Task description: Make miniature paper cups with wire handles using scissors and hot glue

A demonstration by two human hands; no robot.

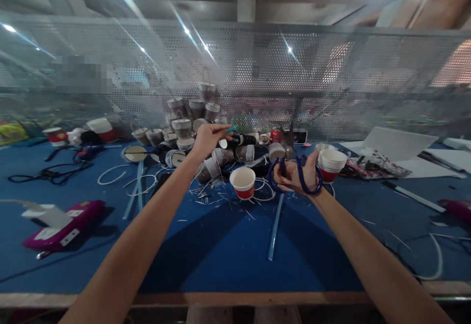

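Note:
My left hand (211, 140) is raised over the cluttered middle of the table, its fingers pinching a small teal object (231, 129). Scissors with dark blue handles (319, 181) hang around the fingers of my right hand (294, 175), which is curled palm up. Between and below the hands, a red and white paper cup (243, 183) stands upright with its mouth open. Right beside my right hand is a stack of paper cups (331, 163). A clear strip (275, 228) lies in front of my right hand.
Grey-wrapped cups (182, 128) are piled at the back, before a perforated metal screen (235, 68). A purple power strip (66, 226) sits at the left. White wires (263, 190) and scraps litter the blue table (221, 260). Plastic-wrapped red items (379, 166) lie at the right.

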